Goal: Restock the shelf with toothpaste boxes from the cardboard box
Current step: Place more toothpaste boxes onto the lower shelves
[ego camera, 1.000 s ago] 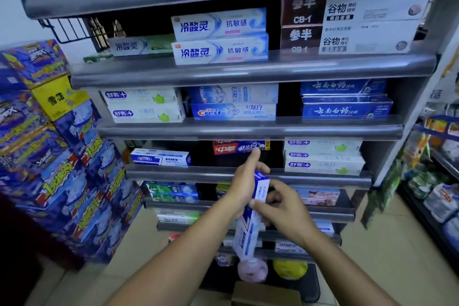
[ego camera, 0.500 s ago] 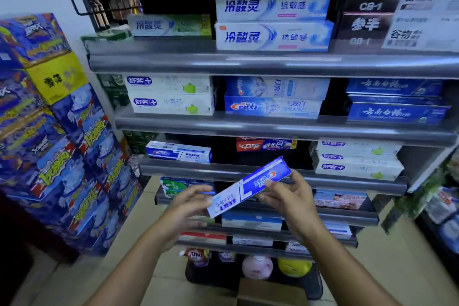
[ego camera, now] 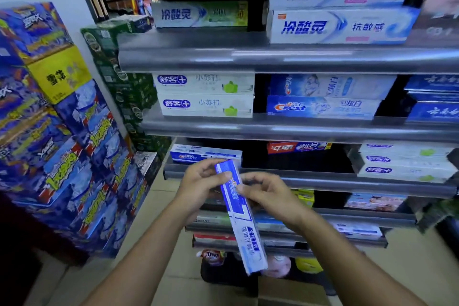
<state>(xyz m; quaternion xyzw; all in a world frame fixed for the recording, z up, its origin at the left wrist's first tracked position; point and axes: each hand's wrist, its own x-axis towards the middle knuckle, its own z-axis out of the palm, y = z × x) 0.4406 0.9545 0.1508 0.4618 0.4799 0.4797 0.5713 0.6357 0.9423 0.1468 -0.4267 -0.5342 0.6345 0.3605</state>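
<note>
Item: toothpaste box [ego camera: 238, 211], blue and white, standing nearly on end in the air. Its upper end is sitting between the fingers and its lower end is hanging well below them.

Left hand [ego camera: 198, 189]: is gripping the upper part of the box from the left, its fingers [ego camera: 211, 176] curling round the edge.

Right hand [ego camera: 270, 194]: is pinching the same upper part from the right, its fingers [ego camera: 250, 187] pressing on the printed face.

Shelf [ego camera: 323, 181]: grey metal tiers are running behind and above the fingers. The nearest rail is passing just behind them.

Stock on the tier just above the fingers: a matching blue and white box [ego camera: 206, 153] is lying flat close above the left hand. A red box [ego camera: 295, 148] is lying above the right hand. A stack of white boxes [ego camera: 404, 161] is sitting well to the right.

Cardboard box [ego camera: 293, 290]: brown, lying on the floor far below the fingers; only part is showing.

Blue printed cartons [ego camera: 62, 156]: are standing stacked well to the left of the fingers.
</note>
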